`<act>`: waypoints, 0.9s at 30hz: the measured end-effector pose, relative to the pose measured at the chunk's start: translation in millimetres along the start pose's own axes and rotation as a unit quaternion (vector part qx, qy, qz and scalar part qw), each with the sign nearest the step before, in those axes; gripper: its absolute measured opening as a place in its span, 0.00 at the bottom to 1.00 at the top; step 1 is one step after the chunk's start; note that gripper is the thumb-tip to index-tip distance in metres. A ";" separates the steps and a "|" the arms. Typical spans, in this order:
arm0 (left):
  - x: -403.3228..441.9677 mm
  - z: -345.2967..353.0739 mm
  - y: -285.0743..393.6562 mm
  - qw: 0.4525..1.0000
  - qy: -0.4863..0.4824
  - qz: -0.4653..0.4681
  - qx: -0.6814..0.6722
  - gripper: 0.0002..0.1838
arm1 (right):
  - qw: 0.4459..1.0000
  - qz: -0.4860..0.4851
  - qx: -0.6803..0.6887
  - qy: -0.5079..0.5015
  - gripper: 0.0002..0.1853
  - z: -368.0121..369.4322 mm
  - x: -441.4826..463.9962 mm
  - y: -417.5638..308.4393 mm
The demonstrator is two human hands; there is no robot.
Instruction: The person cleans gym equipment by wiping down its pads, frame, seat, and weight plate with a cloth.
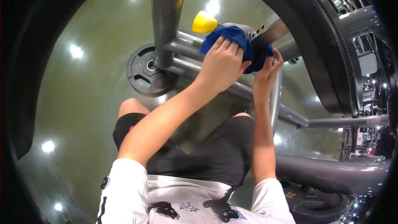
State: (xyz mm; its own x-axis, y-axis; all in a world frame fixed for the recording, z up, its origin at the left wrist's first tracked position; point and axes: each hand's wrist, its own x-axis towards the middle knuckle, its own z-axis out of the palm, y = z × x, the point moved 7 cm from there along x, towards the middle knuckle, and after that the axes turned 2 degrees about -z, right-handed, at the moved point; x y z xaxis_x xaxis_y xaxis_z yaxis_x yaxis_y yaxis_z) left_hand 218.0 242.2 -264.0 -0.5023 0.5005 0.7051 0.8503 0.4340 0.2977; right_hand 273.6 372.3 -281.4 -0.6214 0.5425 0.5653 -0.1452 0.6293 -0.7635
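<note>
Gripping the blue cloth (236, 37) under bent fingers, your left hand (226, 60) is holding it at the gray metal frame (188, 46), near the yellow knob (204, 22). Your right hand (267, 72) is curling its fingers at the cloth's right edge; whether they are pinching it, I cannot tell. Leftward, a weight plate (141, 70) is showing.

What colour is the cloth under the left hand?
The cloth is blue; the head view shows it best.
</note>
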 end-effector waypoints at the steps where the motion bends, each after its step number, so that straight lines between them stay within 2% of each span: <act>1: 2.0 3.4 -0.5 1.000 -0.010 -0.004 0.001 0.22 | 1.000 0.001 0.000 0.000 0.25 1.5 3.1 3.6; 4: 10.4 9.0 -1.9 1.000 0.006 0.009 0.015 0.24 | 1.000 -0.020 0.017 0.008 0.27 7.6 25.3 25.9; 6: 20.6 14.6 -7.4 1.000 -0.010 0.014 0.004 0.25 | 0.996 -0.088 -0.017 0.002 0.33 13.3 41.1 36.7; 7: 25.9 19.6 -11.5 1.000 -0.022 0.020 -0.007 0.26 | 0.996 -0.086 -0.018 0.001 0.33 13.5 46.1 29.1; 8: 31.5 23.3 -14.6 0.999 -0.029 0.040 0.005 0.31 | 0.993 -0.012 0.105 -0.048 0.36 18.2 54.0 29.9; 9: 37.5 24.6 -19.2 0.999 -0.029 0.038 0.004 0.31 | 0.968 0.062 0.224 -0.096 0.39 27.0 58.8 31.8; 10: 44.1 29.5 -21.6 0.996 -0.076 0.043 0.005 0.34 | 0.968 0.070 0.201 -0.136 0.42 27.0 67.5 44.7; 12: 58.1 39.7 -29.2 0.985 -0.166 0.049 0.021 0.43 | 0.970 0.094 0.181 -0.131 0.42 26.1 81.6 76.3; 13: 65.3 38.7 -32.2 0.985 -0.166 0.047 0.021 0.43 | 0.972 0.117 0.159 -0.125 0.42 27.3 83.8 83.2; 14: 68.8 44.7 -35.5 0.975 -0.219 0.038 0.024 0.45 | 0.972 0.117 0.160 -0.127 0.42 28.9 84.8 86.1; 16: 70.1 51.0 -36.2 0.949 -0.313 0.014 0.038 0.48 | 0.954 0.141 0.240 -0.115 0.39 33.4 83.9 83.0; 17: 67.8 50.9 -36.9 0.949 -0.311 0.013 0.039 0.48 | 0.953 0.140 0.240 -0.116 0.39 34.1 82.0 80.4; 19: 67.5 40.8 -35.2 0.976 -0.216 0.029 0.024 0.48 | 0.926 0.157 0.321 -0.121 0.34 36.5 72.3 69.1; 21: 64.5 44.6 -36.0 0.976 -0.217 0.025 0.024 0.47 | 0.924 0.164 0.329 -0.109 0.33 36.9 67.0 61.9; 23: 60.1 42.7 -33.9 0.987 -0.160 0.016 0.017 0.41 | 0.922 0.172 0.334 -0.096 0.31 34.6 59.4 57.9; 25: 40.7 33.8 -20.3 0.997 -0.051 0.009 0.053 0.33 | 0.933 0.108 0.334 -0.079 0.27 29.5 53.6 56.1; 26: 28.9 28.6 -16.3 0.998 0.045 0.008 0.034 0.28 | 0.942 0.106 0.319 -0.030 0.25 26.4 49.4 63.1; 27: 19.6 23.7 -11.5 0.997 0.069 -0.015 0.028 0.28 | 0.942 0.106 0.319 -0.025 0.25 27.7 44.0 60.2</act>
State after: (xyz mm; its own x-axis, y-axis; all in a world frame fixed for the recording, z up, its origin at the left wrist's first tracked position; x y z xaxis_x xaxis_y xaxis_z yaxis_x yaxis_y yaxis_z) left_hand 194.7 264.7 -268.9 -0.4975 0.3809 0.7794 0.8236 0.4895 0.2865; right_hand 216.2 418.7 -311.1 -0.7221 0.5807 0.3760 -0.4363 0.0395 -0.8989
